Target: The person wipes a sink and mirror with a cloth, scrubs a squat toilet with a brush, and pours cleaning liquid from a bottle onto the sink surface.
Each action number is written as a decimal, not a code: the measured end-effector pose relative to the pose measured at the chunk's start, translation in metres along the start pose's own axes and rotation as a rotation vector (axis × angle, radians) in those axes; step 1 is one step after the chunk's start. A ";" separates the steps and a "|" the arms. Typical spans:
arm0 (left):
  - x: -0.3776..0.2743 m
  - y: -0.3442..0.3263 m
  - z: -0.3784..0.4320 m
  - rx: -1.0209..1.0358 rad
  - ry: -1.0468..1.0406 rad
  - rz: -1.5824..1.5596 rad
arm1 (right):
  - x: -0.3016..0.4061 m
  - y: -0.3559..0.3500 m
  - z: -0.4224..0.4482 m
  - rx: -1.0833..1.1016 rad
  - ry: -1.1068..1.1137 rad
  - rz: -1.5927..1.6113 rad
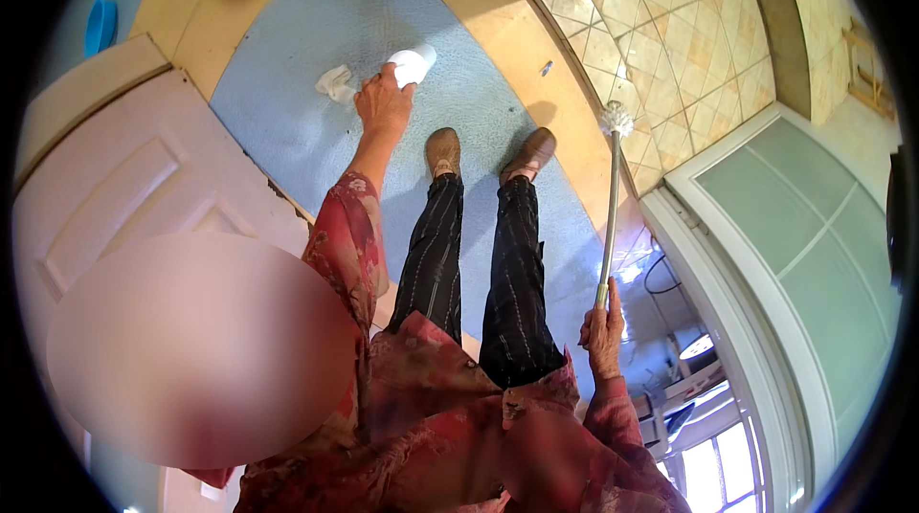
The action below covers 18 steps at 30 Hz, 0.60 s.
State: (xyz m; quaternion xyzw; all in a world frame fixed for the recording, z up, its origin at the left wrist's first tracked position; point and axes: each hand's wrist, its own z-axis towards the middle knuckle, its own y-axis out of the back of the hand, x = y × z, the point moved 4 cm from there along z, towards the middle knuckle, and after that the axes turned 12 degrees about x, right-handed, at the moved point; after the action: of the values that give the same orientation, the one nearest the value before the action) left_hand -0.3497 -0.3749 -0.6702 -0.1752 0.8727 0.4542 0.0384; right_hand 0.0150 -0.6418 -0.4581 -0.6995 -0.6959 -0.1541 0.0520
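Note:
My left hand [385, 100] is stretched out over the blue mat and grips a white cup-shaped container [413, 66], perhaps a brush holder, by its near end. A crumpled white cloth or tissue [335, 84] shows just left of that hand. Low at the right, my right hand [604, 337] is closed around the end of a long metal handle [612, 204]. White bristles form the round head of this toilet brush [616, 119], which points away from me near the door threshold. Brush and container are well apart.
The blue mat [287, 46] lies under my feet on a yellowish floor [495, 10]. Right of it are a tiled floor [668, 53] and a white-framed glass door [797, 190]. A pale panelled door [129, 175] stands left; a blue basin [100, 26] is beyond it.

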 end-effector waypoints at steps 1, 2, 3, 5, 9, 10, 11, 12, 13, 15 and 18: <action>-0.002 -0.004 0.008 0.060 0.053 0.048 | -0.002 -0.004 0.000 -0.010 -0.014 0.028; -0.003 -0.007 0.015 0.118 0.108 0.098 | -0.005 -0.007 0.002 -0.017 -0.027 0.052; -0.009 -0.005 0.019 0.138 0.113 0.141 | -0.008 -0.010 0.003 -0.008 -0.022 0.106; -0.006 -0.012 0.028 0.137 0.097 0.173 | -0.018 -0.015 0.008 0.012 -0.035 0.208; -0.001 -0.019 0.042 0.143 0.081 0.212 | -0.034 -0.016 0.014 0.025 -0.047 0.292; 0.002 -0.022 0.043 0.155 0.103 0.194 | -0.038 -0.015 0.015 0.039 -0.046 0.313; -0.001 -0.020 0.045 0.154 0.078 0.214 | -0.043 -0.013 0.016 0.054 -0.042 0.337; -0.006 -0.020 0.046 0.149 0.057 0.225 | -0.047 -0.011 0.016 0.039 -0.040 0.364; -0.011 -0.020 0.046 0.143 0.036 0.234 | -0.051 -0.009 0.016 0.036 -0.021 0.339; -0.023 -0.024 0.043 0.160 -0.009 0.271 | -0.059 -0.002 0.018 0.035 0.024 0.329; -0.045 -0.022 0.033 0.165 -0.062 0.255 | -0.052 0.008 0.013 0.007 0.040 0.354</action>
State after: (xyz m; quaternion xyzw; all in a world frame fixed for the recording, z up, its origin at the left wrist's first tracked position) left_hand -0.3029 -0.3475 -0.6967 -0.0451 0.9206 0.3872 0.0218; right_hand 0.0256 -0.6884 -0.4838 -0.8078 -0.5611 -0.1541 0.0943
